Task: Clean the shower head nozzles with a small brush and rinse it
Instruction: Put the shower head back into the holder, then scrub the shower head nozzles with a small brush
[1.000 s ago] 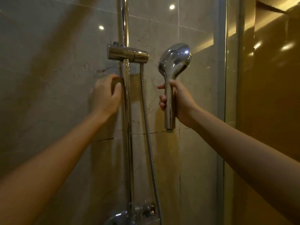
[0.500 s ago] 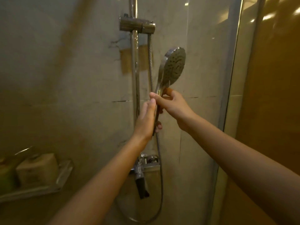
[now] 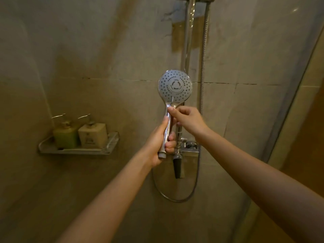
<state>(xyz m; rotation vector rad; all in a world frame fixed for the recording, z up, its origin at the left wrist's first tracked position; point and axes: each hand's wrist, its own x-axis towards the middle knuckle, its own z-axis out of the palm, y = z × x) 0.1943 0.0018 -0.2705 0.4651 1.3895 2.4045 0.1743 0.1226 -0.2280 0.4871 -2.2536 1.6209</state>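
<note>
Just above the mixer tap [image 3: 190, 148], my left hand [image 3: 157, 144] is wrapped round the shower head [image 3: 175, 86] handle, nozzles facing me. Right hand [image 3: 188, 120] pinches its neck. Left of the tap, two pump bottles [image 3: 93, 135] sit on a shelf [image 3: 75, 151].

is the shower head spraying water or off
Off: no water comes from the shower head, its nozzle face turned to the camera; the left hand grips its handle.
</note>
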